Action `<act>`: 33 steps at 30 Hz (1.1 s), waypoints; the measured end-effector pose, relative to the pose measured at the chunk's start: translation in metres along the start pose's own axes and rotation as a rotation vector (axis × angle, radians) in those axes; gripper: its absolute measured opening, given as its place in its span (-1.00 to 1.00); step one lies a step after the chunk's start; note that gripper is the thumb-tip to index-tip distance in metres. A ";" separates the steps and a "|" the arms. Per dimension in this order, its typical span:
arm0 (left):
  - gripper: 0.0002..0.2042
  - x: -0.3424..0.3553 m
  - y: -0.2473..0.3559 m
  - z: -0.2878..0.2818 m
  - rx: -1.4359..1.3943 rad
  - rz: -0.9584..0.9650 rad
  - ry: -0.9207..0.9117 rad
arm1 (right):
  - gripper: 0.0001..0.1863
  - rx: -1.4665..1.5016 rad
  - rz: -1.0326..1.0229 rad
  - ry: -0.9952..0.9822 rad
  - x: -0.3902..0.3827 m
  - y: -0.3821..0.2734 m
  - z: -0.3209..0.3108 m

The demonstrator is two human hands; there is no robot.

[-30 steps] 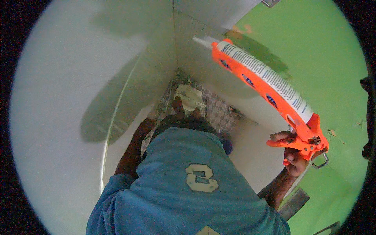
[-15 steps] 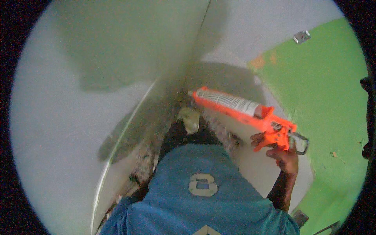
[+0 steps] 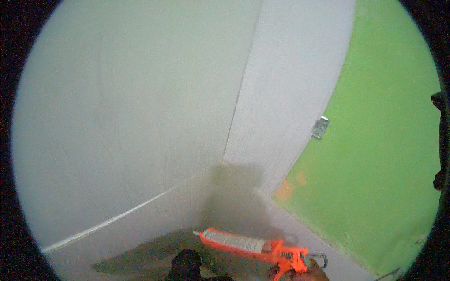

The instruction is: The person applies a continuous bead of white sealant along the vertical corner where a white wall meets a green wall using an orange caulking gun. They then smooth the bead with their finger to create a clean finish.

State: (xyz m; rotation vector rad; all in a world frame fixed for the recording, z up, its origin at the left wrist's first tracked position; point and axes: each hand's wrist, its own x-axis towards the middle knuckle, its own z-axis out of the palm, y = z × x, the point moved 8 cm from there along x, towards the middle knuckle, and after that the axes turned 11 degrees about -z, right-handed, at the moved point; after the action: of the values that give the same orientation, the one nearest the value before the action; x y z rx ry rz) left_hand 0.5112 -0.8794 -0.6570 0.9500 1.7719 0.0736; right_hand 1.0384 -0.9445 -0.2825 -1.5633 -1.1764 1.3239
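Observation:
An orange caulking gun [image 3: 288, 259] lies across the lower middle of the view, loaded with a pale printed cartridge [image 3: 236, 242]. Its nozzle points left, toward the grey wall's corner. My right hand [image 3: 311, 274] is wrapped round the grip at the lower edge, mostly cut off by the frame. The metal loop of the plunger rod sticks out to the right, above the hand. My left hand is not visible. Left of the nozzle, a dark rounded shape [image 3: 185, 265] rises from the lower edge; I cannot make out what it is.
Pale grey walls [image 3: 140, 93] meet at a thin dark vertical seam. A white strip [image 3: 112, 219] runs along the lower left. On the right is a bright green wall section [image 3: 384, 140] with a small metal wall box [image 3: 320, 128] at its edge and an orange-brown patch [image 3: 284, 191].
My view has tilted up, so more wall shows and my blue top has left the picture. The caulking gun, still in my right hand, now appears lower and slightly farther left.

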 end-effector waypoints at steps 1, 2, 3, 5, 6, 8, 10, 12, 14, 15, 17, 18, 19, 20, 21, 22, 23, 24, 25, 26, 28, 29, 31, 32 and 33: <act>-0.56 -0.001 0.046 0.013 -0.021 0.047 0.015 | -0.47 0.036 -0.026 0.000 0.015 0.010 -0.023; -0.55 -0.006 0.088 0.024 -0.048 0.102 0.032 | -0.47 0.070 -0.062 0.000 0.027 0.019 -0.041; -0.55 -0.013 0.136 0.032 -0.066 0.157 0.048 | -0.47 0.111 -0.092 -0.002 0.039 0.026 -0.063; -0.54 -0.035 0.227 0.054 -0.104 0.267 0.059 | -0.47 0.171 -0.137 -0.004 0.059 0.034 -0.108; -0.53 -0.047 0.274 0.062 -0.117 0.329 0.066 | -0.47 0.196 -0.157 -0.003 0.068 0.035 -0.131; -0.52 -0.068 0.359 0.079 -0.140 0.444 0.061 | -0.47 0.239 -0.191 0.005 0.085 0.036 -0.176; -0.51 -0.085 0.434 0.088 -0.153 0.562 0.054 | -0.47 0.280 -0.231 0.020 0.104 0.033 -0.211; -0.50 -0.107 0.480 0.084 -0.193 0.688 0.031 | -0.47 0.299 -0.281 0.049 0.109 0.037 -0.217; -0.49 -0.137 0.494 0.068 -0.204 0.796 -0.016 | -0.46 0.337 -0.322 0.105 0.098 0.046 -0.198; -0.49 -0.152 0.493 0.060 -0.215 0.837 -0.036 | -0.46 0.362 -0.341 0.125 0.085 0.050 -0.181; -0.48 -0.172 0.495 0.050 -0.218 0.908 -0.099 | -0.46 0.411 -0.388 0.169 0.067 0.055 -0.155; -0.47 -0.174 0.501 0.045 -0.221 0.941 -0.126 | -0.45 0.431 -0.401 0.185 0.068 0.054 -0.147; -0.47 -0.170 0.508 0.037 -0.226 0.965 -0.155 | -0.45 0.452 -0.409 0.199 0.081 0.050 -0.140; -0.46 -0.164 0.515 0.027 -0.232 0.987 -0.181 | -0.45 0.460 -0.420 0.215 0.102 0.044 -0.135; -0.46 -0.155 0.523 0.017 -0.243 1.009 -0.221 | -0.45 0.452 -0.441 0.241 0.134 0.034 -0.132; -0.45 -0.151 0.534 0.006 -0.251 1.037 -0.250 | -0.61 0.402 -0.422 0.284 0.165 0.026 -0.131; -0.45 -0.146 0.545 -0.004 -0.268 1.068 -0.276 | -0.61 0.071 -0.710 0.320 0.197 -0.009 -0.130; -0.44 -0.153 0.552 -0.015 -0.293 1.092 -0.296 | -0.41 -0.272 -0.980 0.356 0.211 -0.040 -0.118; -0.43 -0.173 0.547 -0.021 -0.324 1.110 -0.325 | -0.15 -0.632 -1.225 0.389 0.199 -0.060 -0.097; -0.43 -0.206 0.537 -0.023 -0.376 1.158 -0.373 | -0.76 0.056 -0.836 0.411 0.205 -0.029 -0.098; -0.42 -0.321 0.499 -0.027 -0.500 1.317 -0.500 | -0.89 0.287 -1.030 0.343 0.103 -0.032 -0.056; -0.41 -0.380 0.476 -0.026 -0.552 1.401 -0.573 | -0.84 0.384 -1.106 0.318 0.048 -0.038 -0.036; -0.53 -0.500 0.452 -0.033 -0.677 1.737 -0.783 | -0.65 0.595 -1.235 0.248 -0.050 -0.065 0.003; -0.51 -0.528 0.456 -0.033 -0.785 1.606 -1.006 | -0.54 0.698 -1.286 0.203 -0.079 -0.083 0.018; -0.49 -0.548 0.462 -0.032 -0.928 1.504 -1.160 | -0.43 0.789 -1.320 0.152 -0.104 -0.100 0.027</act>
State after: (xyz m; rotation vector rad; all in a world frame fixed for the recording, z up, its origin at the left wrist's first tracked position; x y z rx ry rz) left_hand 0.8033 -0.8963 -0.0013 1.0203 -0.3257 0.9623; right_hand 0.9905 -1.0159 -0.1637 -0.1354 -1.0270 0.5662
